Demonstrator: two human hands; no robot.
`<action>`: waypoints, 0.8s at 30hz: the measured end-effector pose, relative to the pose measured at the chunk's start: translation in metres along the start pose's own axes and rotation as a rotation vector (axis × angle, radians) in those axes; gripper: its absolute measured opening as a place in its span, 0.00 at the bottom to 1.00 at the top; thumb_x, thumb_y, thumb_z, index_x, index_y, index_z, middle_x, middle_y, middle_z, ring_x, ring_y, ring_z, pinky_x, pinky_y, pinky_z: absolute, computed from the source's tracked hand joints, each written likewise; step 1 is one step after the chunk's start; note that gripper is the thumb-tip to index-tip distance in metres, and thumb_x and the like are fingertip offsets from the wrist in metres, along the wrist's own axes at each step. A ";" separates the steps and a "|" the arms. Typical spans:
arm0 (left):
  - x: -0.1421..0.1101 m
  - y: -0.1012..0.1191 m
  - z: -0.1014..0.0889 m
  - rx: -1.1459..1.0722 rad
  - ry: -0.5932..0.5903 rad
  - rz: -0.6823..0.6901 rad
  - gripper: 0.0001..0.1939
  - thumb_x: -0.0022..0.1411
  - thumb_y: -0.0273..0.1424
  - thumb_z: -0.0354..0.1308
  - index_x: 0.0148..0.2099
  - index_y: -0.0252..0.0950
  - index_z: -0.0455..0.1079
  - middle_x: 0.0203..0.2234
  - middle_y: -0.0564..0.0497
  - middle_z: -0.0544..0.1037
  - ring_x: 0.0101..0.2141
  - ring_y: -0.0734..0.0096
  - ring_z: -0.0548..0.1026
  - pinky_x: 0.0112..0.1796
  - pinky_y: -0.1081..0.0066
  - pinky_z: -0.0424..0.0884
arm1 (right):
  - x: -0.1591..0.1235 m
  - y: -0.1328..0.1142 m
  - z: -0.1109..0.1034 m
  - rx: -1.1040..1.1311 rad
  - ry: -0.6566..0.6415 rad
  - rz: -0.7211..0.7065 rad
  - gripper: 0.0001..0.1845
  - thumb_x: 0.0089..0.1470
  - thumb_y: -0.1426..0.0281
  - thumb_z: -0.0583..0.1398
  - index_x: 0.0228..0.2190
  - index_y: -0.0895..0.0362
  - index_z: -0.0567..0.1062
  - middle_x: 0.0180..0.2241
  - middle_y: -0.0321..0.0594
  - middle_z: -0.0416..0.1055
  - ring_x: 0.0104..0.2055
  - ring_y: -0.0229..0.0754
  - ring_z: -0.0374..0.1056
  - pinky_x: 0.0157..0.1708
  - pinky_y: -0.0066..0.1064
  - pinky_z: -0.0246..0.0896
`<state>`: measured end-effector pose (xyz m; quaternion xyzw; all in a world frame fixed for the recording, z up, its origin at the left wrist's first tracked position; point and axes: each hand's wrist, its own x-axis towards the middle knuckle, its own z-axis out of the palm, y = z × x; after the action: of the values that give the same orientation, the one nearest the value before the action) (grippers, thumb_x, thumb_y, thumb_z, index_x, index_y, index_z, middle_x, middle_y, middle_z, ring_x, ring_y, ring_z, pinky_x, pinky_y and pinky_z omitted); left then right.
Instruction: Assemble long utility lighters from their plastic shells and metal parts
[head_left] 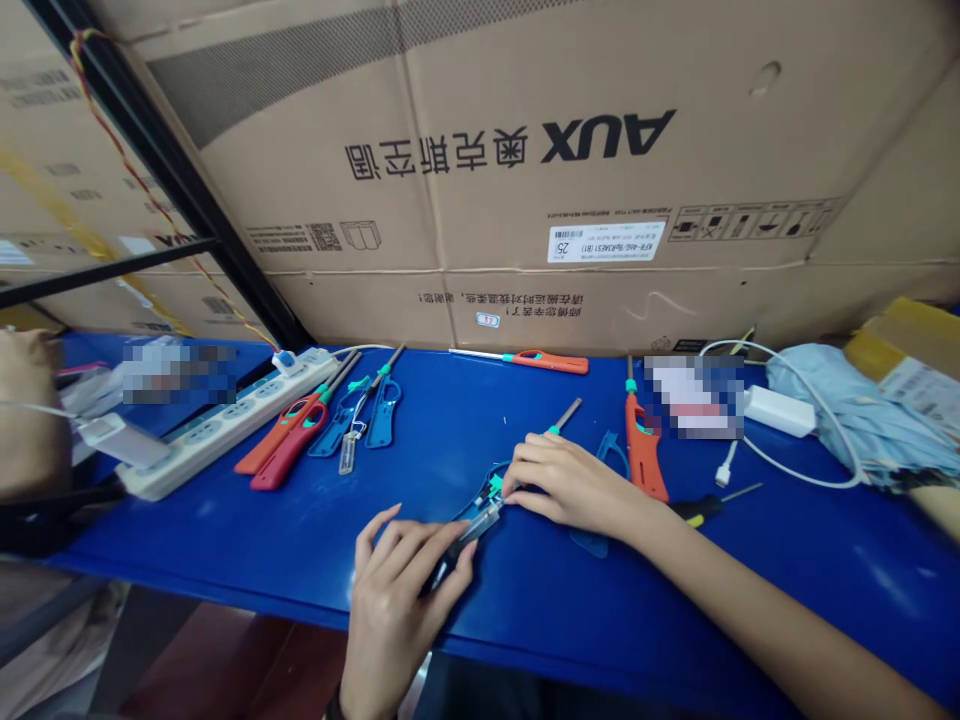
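My left hand (409, 590) is closed around the lower end of an opened gas lighter, fingers and thumb on its clear fuel tank (480, 523). At the top of that tank, my right hand (566, 485) pinches beside a small green part (496, 486); its fingertips hide what they grip. A metal lighter tube (568, 414) sticks out beyond the right hand. Under and behind the right wrist lies a blue lighter shell half (590, 543), partly covered. An orange gas lighter (645, 447) lies just right of it, near a screwdriver (716, 505) with a black and yellow handle.
A white power strip (225, 425) with plugs stands at the left. Beside it are a red lighter (292, 445) and opened blue lighter parts (384, 412). Another orange lighter (551, 361) lies at the back, before a large cardboard box (480, 220). A white charger (780, 411) trails its cable.
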<state>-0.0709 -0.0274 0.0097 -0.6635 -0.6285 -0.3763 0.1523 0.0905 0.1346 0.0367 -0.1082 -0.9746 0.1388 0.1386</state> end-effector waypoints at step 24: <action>0.001 -0.001 0.000 0.023 -0.027 0.035 0.08 0.56 0.28 0.61 0.41 0.42 0.72 0.30 0.55 0.79 0.29 0.71 0.74 0.47 0.57 0.60 | -0.001 0.001 0.000 -0.026 0.007 -0.016 0.08 0.60 0.67 0.55 0.33 0.55 0.73 0.32 0.38 0.69 0.36 0.40 0.60 0.41 0.33 0.54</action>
<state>-0.0718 -0.0269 0.0103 -0.6777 -0.6231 -0.3571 0.1580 0.0916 0.1353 0.0362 -0.1025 -0.9767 0.1246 0.1418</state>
